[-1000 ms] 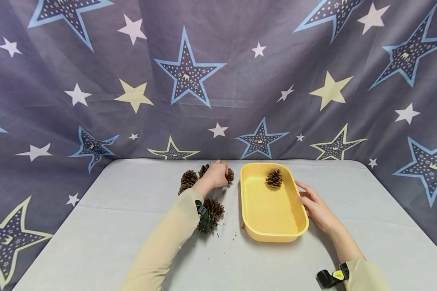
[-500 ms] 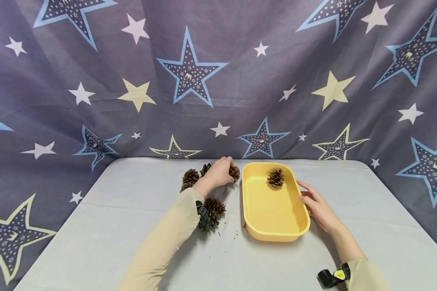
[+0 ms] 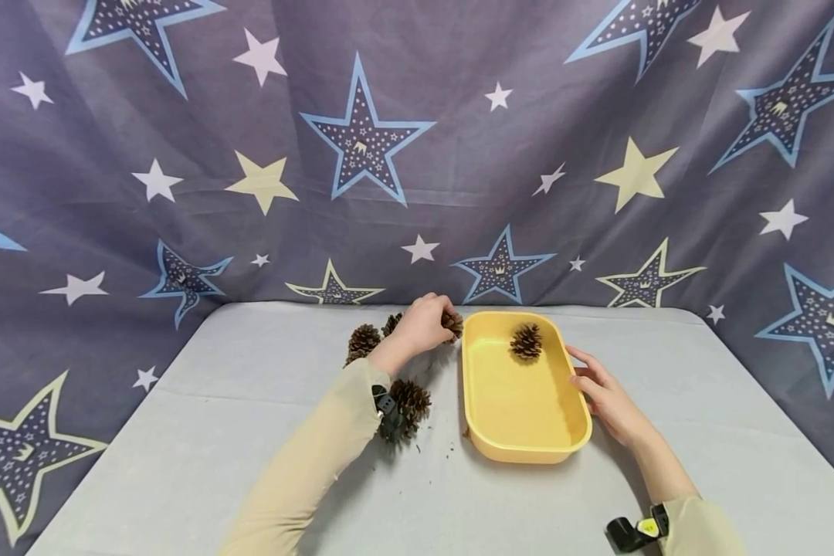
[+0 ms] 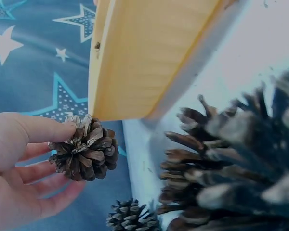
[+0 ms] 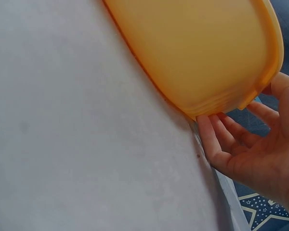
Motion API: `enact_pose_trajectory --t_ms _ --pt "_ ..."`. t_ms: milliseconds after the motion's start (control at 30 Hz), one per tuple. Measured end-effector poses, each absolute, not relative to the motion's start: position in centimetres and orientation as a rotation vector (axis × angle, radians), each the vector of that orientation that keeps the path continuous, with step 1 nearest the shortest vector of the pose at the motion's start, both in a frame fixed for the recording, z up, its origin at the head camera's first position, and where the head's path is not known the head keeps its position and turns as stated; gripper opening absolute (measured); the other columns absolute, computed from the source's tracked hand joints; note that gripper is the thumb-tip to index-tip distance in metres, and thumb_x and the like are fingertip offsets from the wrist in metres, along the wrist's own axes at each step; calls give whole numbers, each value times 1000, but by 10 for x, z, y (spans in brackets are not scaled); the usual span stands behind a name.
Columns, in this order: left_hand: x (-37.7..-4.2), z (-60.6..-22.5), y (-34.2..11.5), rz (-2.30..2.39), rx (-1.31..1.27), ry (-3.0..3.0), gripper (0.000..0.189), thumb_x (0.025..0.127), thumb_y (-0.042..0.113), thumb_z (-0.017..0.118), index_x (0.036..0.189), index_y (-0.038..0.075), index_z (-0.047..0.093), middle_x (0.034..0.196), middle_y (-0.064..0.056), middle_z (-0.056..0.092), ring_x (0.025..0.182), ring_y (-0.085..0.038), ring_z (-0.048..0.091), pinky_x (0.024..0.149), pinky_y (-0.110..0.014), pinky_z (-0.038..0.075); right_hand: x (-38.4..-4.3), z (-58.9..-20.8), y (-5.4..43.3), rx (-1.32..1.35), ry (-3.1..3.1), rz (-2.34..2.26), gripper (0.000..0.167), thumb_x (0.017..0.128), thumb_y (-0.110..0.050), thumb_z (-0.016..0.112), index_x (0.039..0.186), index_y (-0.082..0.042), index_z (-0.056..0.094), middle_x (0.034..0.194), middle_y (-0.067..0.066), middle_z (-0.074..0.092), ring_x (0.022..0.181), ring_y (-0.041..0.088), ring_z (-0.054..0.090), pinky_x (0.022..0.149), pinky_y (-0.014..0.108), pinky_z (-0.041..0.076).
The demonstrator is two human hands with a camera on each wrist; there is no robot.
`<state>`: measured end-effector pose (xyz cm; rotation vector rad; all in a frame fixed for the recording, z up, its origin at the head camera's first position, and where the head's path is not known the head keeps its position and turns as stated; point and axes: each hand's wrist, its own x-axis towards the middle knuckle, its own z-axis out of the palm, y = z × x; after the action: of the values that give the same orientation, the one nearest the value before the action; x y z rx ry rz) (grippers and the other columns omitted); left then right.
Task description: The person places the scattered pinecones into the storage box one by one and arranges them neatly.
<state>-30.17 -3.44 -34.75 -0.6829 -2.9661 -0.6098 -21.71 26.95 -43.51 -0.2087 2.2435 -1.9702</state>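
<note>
My left hand (image 3: 424, 324) pinches a brown pine cone (image 4: 86, 151) between thumb and fingers, beside the upper left rim of a yellow plastic box (image 3: 514, 417). One pine cone (image 3: 526, 341) lies inside the box, toward its far end. On the box's right side, my right hand (image 3: 608, 398) holds the wall, thumb near the rim and fingers against the outside. Under and around the left forearm sit several more pine cones: a large one (image 3: 410, 405) by the wrist, others (image 3: 364, 341) behind the hand, partly hidden.
The table is covered with a pale grey cloth (image 3: 181, 455). Small dark crumbs (image 3: 450, 449) lie left of the box. A dark star-patterned curtain (image 3: 445, 177) hangs along the table's far edge. Black wrist cameras (image 3: 628, 533) are strapped to both wrists.
My left hand has moved a little right with the pine cone, bringing it up to the box's left rim. The right hand keeps its place on the box.
</note>
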Motion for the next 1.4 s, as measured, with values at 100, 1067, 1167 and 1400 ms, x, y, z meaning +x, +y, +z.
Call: enact_pose_trajectory --t_ms 100,1067,1167,1400 --pt "-301 -343 -34 -615 -670 -2950 27 81 16 66 107 10 59 103 -6 55 94 -21 53 82 -34 47 -217 -435 269 -208 2244 -1970 56 95 -16 42 145 -8 17 128 28 35 94 12 57 73 33 53" --pt "-296 -323 10 -587 -831 -2839 29 83 29 65 107 12 64 105 -3 57 97 -17 54 87 -32 46 -218 -436 270 -204 2234 -1988 55 95 -14 42 145 -9 18 127 27 36 93 12 58 72 32 53" --pt "-296 -324 12 -583 -827 -2841 29 83 29 65 107 13 64 105 -3 56 97 -16 53 86 -32 46 -218 -436 270 -199 2234 -1987 55 95 -15 42 145 -9 18 127 27 35 93 12 58 72 32 53" --pt "-295 -327 16 -553 -851 -2858 29 84 27 64 110 14 65 103 -3 55 93 -16 52 82 -31 45 -218 -436 270 -192 2232 -1985 56 95 -15 42 145 -9 18 127 26 35 93 12 57 72 33 53"
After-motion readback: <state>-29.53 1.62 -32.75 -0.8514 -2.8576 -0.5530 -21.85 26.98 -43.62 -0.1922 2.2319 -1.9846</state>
